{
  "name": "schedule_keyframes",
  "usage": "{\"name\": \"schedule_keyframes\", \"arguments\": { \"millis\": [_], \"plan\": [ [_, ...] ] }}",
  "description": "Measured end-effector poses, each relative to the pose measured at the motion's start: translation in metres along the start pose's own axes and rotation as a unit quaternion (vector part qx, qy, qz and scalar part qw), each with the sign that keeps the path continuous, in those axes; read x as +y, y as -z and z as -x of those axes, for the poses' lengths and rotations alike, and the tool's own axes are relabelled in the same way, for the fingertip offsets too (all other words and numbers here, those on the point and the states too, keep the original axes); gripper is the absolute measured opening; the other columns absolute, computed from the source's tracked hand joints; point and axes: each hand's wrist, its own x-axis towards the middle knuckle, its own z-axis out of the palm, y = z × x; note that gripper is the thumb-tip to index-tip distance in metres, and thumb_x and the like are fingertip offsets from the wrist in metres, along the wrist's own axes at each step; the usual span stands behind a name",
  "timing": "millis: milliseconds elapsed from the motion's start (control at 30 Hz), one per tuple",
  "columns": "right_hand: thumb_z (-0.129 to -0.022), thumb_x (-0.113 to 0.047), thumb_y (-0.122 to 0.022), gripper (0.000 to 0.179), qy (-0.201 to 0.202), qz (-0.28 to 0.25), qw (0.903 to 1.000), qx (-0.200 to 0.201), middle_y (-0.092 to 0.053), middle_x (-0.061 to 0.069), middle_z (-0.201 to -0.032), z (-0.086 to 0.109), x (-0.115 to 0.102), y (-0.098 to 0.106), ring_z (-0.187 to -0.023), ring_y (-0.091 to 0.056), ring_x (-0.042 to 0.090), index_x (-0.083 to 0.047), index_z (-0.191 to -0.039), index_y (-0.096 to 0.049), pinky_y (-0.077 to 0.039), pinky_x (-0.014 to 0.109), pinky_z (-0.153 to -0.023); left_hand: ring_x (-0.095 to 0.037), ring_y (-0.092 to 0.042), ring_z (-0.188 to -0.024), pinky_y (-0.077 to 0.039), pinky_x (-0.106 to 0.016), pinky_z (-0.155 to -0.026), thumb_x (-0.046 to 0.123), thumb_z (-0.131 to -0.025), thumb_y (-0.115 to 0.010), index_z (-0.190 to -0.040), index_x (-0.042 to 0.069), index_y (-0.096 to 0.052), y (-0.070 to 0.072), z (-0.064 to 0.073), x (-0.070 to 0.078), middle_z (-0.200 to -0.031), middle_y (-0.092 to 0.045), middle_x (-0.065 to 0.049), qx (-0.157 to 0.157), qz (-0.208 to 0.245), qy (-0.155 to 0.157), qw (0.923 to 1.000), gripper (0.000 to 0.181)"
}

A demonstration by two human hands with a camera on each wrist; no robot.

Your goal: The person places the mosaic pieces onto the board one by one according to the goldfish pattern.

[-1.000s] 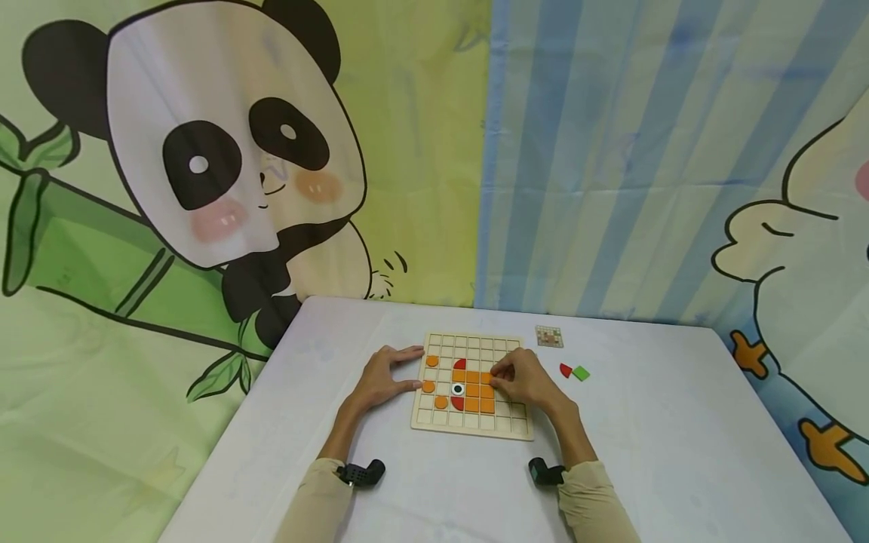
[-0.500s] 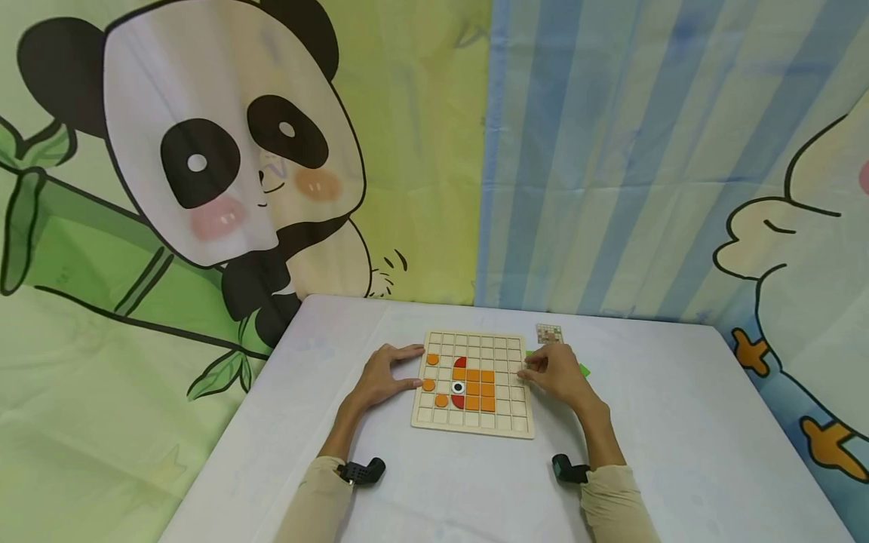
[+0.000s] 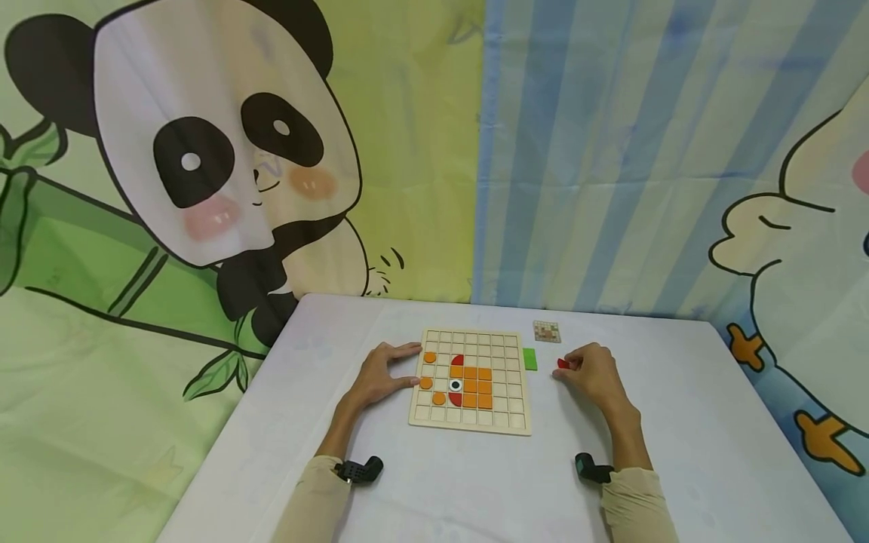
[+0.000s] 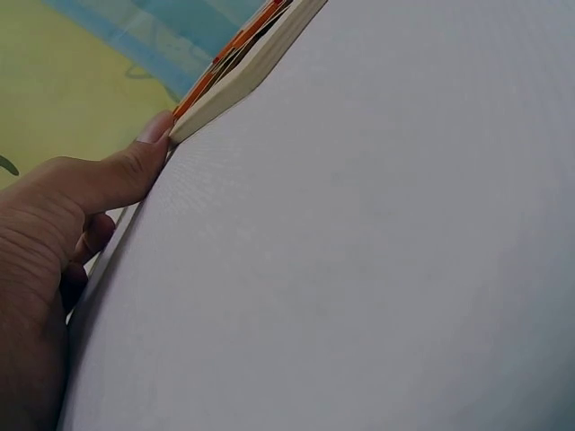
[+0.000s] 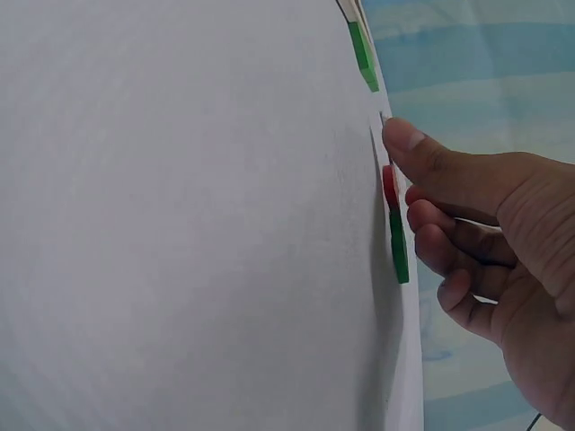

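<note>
A wooden grid board (image 3: 509,400) lies on the white table. Orange square tiles (image 3: 477,387), orange discs (image 3: 438,398), red rounded pieces (image 3: 458,360) and an eye tile (image 3: 455,385) sit on its grid. My left hand (image 3: 373,377) spreads thumb and fingers against the board's left edge; the left wrist view shows the thumb (image 4: 148,144) at its corner. Right of the board, my right hand (image 3: 594,373) has thumb and index finger apart at a loose red piece (image 3: 563,363). That piece lies on the table against a green piece (image 5: 399,247), which the hand covers in the head view.
A green tile (image 3: 530,359) lies beside the board's right edge. Behind it is a small card (image 3: 546,332) with a printed grid picture. A printed curtain (image 3: 577,188) hangs behind the table's far edge. Both wrists wear black cameras (image 3: 360,470).
My right hand has left the orange tiles and moved right, off the board, to the loose red piece. The green tile beside the board has come into view. My left hand stays at the board's edge.
</note>
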Motion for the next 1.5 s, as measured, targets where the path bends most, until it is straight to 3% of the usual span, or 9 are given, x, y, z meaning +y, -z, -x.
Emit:
{"name": "schedule_keyframes", "arguments": {
  "millis": [567,1033,1300,1500],
  "plan": [
    [-0.087,-0.006,-0.09,0.021,-0.005,0.0,0.9998,-0.021,-0.075,0.013,-0.084,-0.002,0.006,-0.001,-0.079,-0.061,0.023,0.007,-0.102,-0.083,-0.05,0.028,-0.067,-0.025,-0.062,-0.124,-0.045,-0.052,-0.111,0.031,-0.083,-0.097,-0.148,0.021,-0.07,-0.001,0.001,0.001,-0.157,-0.066,0.006,0.003,-0.006,0.001,1.0,0.071],
    [-0.084,-0.007,-0.09,0.017,0.055,-0.028,0.9967,-0.054,-0.073,0.007,-0.079,0.002,-0.006,-0.002,-0.073,-0.062,0.016,0.004,-0.093,-0.081,-0.051,0.026,-0.066,-0.022,-0.062,-0.121,-0.045,-0.051,-0.111,0.032,-0.084,-0.097,-0.149,0.023,-0.07,0.001,0.001,0.001,-0.157,-0.065,0.007,0.0,-0.01,0.002,0.9999,0.071],
    [-0.084,-0.01,-0.091,0.015,0.088,-0.057,0.9893,-0.102,-0.073,0.003,-0.083,0.005,-0.018,-0.014,-0.076,-0.06,0.016,-0.003,-0.093,-0.081,-0.052,0.025,-0.068,-0.021,-0.06,-0.117,-0.044,-0.047,-0.107,0.031,-0.084,-0.096,-0.149,0.024,-0.069,0.002,0.002,0.002,-0.158,-0.064,0.008,-0.003,-0.009,0.011,0.9999,0.071],
    [-0.081,-0.008,-0.092,0.016,0.136,-0.067,0.9813,-0.119,-0.074,0.0,-0.083,0.011,-0.03,-0.02,-0.074,-0.061,0.015,-0.008,-0.094,-0.081,-0.053,0.026,-0.068,-0.023,-0.061,-0.12,-0.045,-0.049,-0.11,0.03,-0.084,-0.097,-0.148,0.022,-0.07,0.0,0.0,0.005,-0.157,-0.065,0.006,-0.001,-0.007,0.005,1.0,0.07]
  ]
}}
